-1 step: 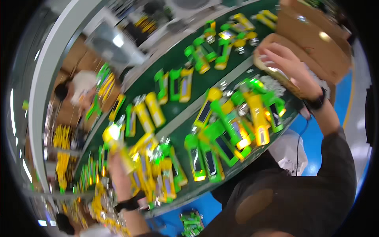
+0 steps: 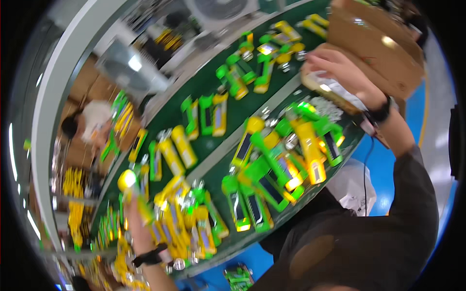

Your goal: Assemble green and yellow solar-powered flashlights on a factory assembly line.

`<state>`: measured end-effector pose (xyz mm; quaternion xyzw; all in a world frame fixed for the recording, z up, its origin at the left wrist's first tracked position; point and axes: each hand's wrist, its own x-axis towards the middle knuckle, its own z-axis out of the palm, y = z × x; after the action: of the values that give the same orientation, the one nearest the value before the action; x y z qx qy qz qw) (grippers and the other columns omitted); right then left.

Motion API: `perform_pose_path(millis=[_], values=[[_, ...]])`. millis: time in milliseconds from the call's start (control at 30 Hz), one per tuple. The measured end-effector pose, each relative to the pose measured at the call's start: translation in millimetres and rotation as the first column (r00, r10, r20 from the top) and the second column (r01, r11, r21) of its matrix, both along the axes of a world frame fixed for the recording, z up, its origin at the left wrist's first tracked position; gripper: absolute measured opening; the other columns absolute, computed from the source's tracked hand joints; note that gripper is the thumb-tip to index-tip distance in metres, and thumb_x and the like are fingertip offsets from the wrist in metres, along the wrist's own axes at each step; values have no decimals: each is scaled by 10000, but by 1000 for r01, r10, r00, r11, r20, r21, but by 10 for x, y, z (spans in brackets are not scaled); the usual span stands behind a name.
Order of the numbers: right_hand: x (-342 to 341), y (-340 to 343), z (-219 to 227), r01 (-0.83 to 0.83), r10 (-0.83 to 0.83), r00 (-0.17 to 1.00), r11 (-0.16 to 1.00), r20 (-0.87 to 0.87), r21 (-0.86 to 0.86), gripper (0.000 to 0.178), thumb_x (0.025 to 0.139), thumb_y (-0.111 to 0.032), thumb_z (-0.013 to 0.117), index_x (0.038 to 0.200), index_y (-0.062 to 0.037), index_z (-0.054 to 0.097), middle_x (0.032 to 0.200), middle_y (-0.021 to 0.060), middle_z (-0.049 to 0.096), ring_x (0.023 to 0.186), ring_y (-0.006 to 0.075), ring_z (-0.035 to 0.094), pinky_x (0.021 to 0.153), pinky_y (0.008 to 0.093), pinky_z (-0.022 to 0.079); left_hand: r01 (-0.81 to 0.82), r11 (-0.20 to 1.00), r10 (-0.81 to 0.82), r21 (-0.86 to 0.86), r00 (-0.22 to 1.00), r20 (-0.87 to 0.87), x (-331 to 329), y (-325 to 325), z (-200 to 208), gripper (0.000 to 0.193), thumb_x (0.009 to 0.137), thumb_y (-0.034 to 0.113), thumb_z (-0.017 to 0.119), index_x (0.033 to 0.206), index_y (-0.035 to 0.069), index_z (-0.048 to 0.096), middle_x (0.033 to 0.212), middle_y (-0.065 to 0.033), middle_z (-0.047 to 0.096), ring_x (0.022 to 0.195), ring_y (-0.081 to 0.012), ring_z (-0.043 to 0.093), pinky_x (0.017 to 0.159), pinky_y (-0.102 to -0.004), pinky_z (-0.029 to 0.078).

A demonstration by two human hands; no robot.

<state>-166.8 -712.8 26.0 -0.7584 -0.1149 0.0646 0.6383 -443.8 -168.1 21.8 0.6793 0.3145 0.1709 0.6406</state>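
My left hand [image 2: 137, 228], smeared by motion, is closed round a slim yellow-and-green flashlight [image 2: 141, 206]. The flashlight's round end glows and points away from me. Beneath and beside that hand lies a heap of yellow lamps [image 2: 170, 213], some showing pale panels. Over to the right, my right hand [image 2: 342, 72] reaches over the near edge of an opened cardboard box [image 2: 374, 48]. Its fingers are stretched out and blurred, above white plastic wrapping [image 2: 335, 87]. Nothing is visible in that hand, though its fingertips partly hide what lies under them.
Green and yellow lamps with dark panels [image 2: 272, 186] crowd the near side of the green worktop [image 2: 194, 150]. A pale strip [image 2: 218, 145] divides it from more lamps [image 2: 204, 114] on the far side. Another person [image 2: 92, 121] sits at the left; a white bag [image 2: 354, 189] stands below.
The whole view has shifted, so the worktop and lamps appear slightly further left. My left hand still holds the lit flashlight, tilted a little differently. My right hand stays over the box edge.
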Motion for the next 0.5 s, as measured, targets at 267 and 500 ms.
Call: perform_pose_path(millis=[267,500], values=[[2384,-182,-344,97,-81,995,662,57,-743,350,809,-338,626,740,5,622,570,20,507,488,121,476,446,239,413,-6,598,415,801,858,-304,-11,2772,-806,525,744,179,676,1159,-19,423,998,-126,550,855,-245,559,755,-375,469],[3526,145,-1093,249,22,961,365,276,-897,312,733,-246,650,939,-14,680,875,240,659,824,301,666,692,414,535,167,491,369,855,849,-378,1108,3239,-918,494,809,219,638,1192,-8,424,1022,-121,547,893,-210,554,777,-358,467]])
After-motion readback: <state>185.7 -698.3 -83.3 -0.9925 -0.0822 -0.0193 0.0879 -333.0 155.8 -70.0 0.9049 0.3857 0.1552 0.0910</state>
